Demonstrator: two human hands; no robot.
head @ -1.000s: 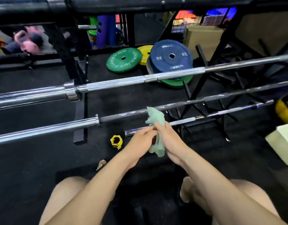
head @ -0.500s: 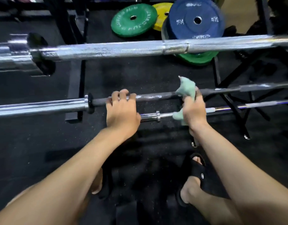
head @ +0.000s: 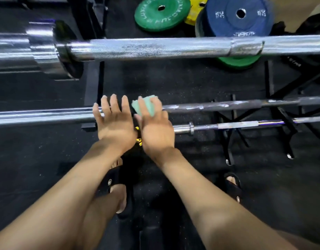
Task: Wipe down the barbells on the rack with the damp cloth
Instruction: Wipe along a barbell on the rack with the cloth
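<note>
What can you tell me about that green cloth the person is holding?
The cloth is pale mint green, soft and bunched up, looking like a thin wiping rag. The right hand holds it pressed on the dark middle barbell, fingers over it, so only its upper part shows. The left hand lies just beside it.

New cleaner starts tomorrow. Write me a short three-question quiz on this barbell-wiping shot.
1. True or false: the green cloth is held in the left hand.
2. Which barbell is the cloth on?
A. top barbell
B. middle barbell
C. lowest barbell
3. Fill in: the weight plate standing behind the top barbell at the right is coloured ____.

Key
1. False: the right hand holds it; the left hand's fingers lie straight over the middle barbell.
2. B
3. blue
</note>
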